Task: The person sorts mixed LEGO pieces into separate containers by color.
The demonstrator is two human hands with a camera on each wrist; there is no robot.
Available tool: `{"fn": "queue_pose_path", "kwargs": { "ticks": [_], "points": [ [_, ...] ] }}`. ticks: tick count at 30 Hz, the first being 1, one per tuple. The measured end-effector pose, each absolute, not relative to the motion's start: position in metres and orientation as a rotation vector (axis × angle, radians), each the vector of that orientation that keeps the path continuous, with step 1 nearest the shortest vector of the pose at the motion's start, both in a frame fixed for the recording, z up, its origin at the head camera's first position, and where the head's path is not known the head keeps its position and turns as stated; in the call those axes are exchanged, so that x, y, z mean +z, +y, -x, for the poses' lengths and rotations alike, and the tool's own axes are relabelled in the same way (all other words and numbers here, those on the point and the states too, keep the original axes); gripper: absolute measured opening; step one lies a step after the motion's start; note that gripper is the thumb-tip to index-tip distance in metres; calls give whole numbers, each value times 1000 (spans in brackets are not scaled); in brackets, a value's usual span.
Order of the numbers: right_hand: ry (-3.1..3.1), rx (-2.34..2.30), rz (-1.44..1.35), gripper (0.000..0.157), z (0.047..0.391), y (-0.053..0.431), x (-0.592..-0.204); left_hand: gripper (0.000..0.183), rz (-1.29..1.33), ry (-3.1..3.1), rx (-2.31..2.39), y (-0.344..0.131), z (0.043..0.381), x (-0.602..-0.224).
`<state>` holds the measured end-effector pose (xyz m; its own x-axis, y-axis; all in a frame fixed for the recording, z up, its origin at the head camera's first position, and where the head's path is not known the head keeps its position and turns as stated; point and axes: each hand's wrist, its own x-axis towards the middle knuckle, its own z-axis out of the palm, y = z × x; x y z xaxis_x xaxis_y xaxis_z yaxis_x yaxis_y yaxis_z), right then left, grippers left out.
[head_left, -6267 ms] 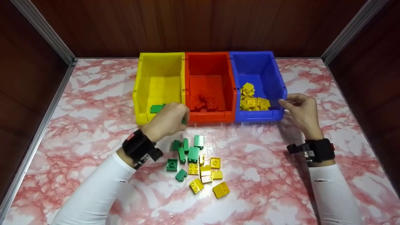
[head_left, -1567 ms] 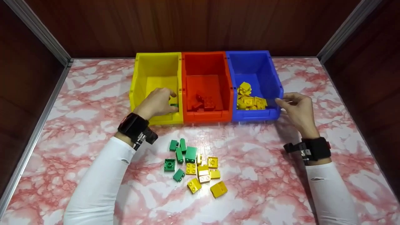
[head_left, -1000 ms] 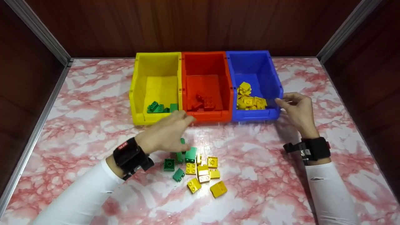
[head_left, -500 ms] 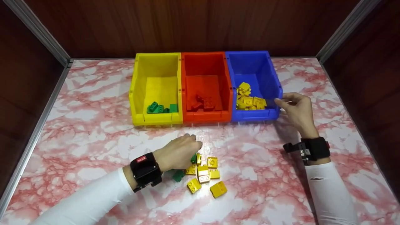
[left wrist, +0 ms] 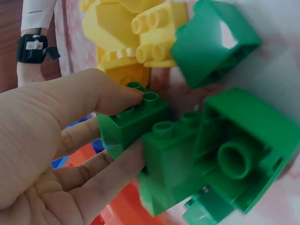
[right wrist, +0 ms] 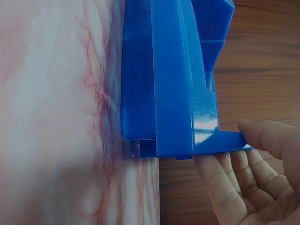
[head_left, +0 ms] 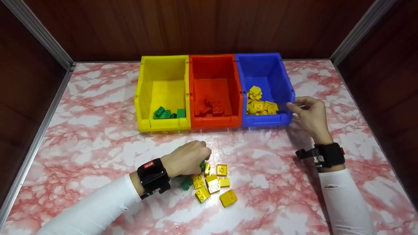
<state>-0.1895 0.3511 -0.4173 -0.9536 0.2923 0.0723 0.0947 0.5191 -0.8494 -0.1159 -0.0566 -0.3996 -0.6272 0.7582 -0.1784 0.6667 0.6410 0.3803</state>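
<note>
In the head view my left hand (head_left: 186, 160) is over the loose pile on the table and covers most of the green blocks there. The left wrist view has its thumb and forefinger pinching a green toy building block (left wrist: 133, 122). Further green blocks, one an upturned block (left wrist: 243, 150) with its hollow underside showing, lie close by the fingers. Several yellow blocks (head_left: 213, 184) are to the right of this hand. My right hand (head_left: 313, 114) grips the side edge of the blue bin (head_left: 266, 122) near its front corner, thumb on the rim (right wrist: 232, 139) and fingers beneath.
A yellow bin (head_left: 165, 124) holding green blocks (head_left: 162, 113) and a red bin (head_left: 216, 122) holding red blocks (head_left: 218, 107) stand left of the blue one, side by side. Yellow blocks (head_left: 259, 106) lie inside the blue bin. Dark wooden panels (head_left: 209, 26) enclose the table.
My left hand has left the yellow bin, where more green blocks now lie, and come down to the pile. One yellow block has shifted slightly toward the front. My right hand stays on the blue bin.
</note>
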Motion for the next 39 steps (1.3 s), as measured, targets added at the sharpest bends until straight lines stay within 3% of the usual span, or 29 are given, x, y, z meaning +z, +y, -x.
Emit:
{"fn": "queue_pose_path", "kwargs": {
  "ticks": [9,18,23,33,39],
  "points": [
    [-2547,1403,337,31,189,349,-417,26,-1021,2548,477,-72,131,-371],
    [-2555,1406,345,30,187,348,-417,33,-862,2618,575,-106,170,-347],
    [-2567,1409,349,32,186,348,-416,28,-833,2674,600,-118,195,-345],
    [-2542,1410,323,32,187,349,-418,42,-614,2767,592,-120,246,-349],
    [-2557,1410,338,32,187,350,-416,37,-597,2806,554,-107,267,-366]
  ]
}}
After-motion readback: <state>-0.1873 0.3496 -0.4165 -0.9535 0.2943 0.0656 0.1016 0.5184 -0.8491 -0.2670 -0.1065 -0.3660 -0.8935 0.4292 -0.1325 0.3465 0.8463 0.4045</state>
